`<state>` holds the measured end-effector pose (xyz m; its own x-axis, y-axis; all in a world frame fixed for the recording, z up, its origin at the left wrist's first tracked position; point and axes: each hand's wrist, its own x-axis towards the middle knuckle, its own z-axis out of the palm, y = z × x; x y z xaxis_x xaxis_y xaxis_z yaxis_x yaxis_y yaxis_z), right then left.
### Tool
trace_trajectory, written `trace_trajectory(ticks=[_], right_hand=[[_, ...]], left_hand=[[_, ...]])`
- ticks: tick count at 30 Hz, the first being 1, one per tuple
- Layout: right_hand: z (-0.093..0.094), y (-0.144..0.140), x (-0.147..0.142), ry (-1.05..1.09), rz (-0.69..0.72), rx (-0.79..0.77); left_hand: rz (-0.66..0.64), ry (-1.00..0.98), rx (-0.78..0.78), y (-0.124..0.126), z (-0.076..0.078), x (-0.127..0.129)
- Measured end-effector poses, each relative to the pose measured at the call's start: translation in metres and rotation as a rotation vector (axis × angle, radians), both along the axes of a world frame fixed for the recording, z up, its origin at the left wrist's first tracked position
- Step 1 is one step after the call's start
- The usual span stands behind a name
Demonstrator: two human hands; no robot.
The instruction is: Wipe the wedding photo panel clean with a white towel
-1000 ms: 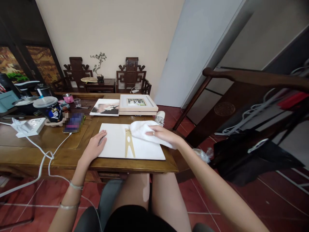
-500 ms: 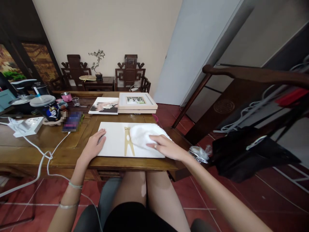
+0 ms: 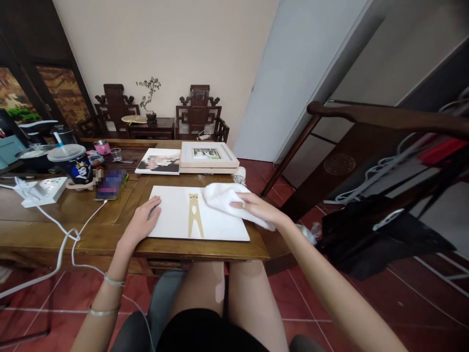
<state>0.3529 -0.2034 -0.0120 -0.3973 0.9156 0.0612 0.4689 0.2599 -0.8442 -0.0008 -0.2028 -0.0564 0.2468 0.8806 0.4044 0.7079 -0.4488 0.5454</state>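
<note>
A white rectangular board [image 3: 170,215] lies on the wooden table before me. On its middle is a flat tan piece [image 3: 194,215] with a forked lower end and an oval hole. My left hand [image 3: 145,221] rests on the board's left edge, fingers stretched out and thumb apart, holding nothing. In my right hand [image 3: 258,208] a white cloth [image 3: 222,195] is gripped, pressed over the board's upper right corner. Part of the cloth hangs past the right edge.
Behind the board lie a framed picture [image 3: 208,156] and a photo panel [image 3: 159,161]. To the left are a phone [image 3: 110,186], a power strip [image 3: 46,190] with white cables, and a lidded cup [image 3: 75,166]. A wooden chair [image 3: 340,146] stands at the right.
My right hand and the cloth have moved away to the upper right, uncovering the board's lower right part and the tan piece's edge. My left hand stays in place.
</note>
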Motion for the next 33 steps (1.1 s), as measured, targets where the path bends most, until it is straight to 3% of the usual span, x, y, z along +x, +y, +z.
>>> trace_trajectory(ticks=[5, 9, 16, 20, 24, 28, 33], right_hand=[[-0.007, 0.035, -0.019, -0.067, -0.116, 0.161], [-0.004, 0.028, -0.028, -0.189, -0.093, 0.231], [0.028, -0.030, -0.013, -0.255, 0.176, -0.009], [0.041, -0.043, -0.003, -0.277, 0.315, -0.160], [0.033, -0.033, 0.000, -0.240, 0.168, -0.173], [0.014, -0.003, -0.002, -0.098, 0.067, -0.132], [-0.002, 0.036, -0.022, -0.051, -0.086, 0.100]], left_hand=[[-0.001, 0.006, -0.012, -0.001, 0.001, 0.000], [-0.001, 0.013, -0.007, -0.001, 0.002, 0.000], [-0.001, 0.011, -0.011, -0.001, 0.002, 0.001], [-0.003, 0.004, -0.008, -0.001, 0.002, 0.002], [-0.002, -0.005, -0.007, -0.001, 0.001, 0.001], [0.002, -0.008, -0.010, -0.002, 0.001, 0.001], [0.004, -0.005, -0.017, -0.003, 0.002, 0.001]])
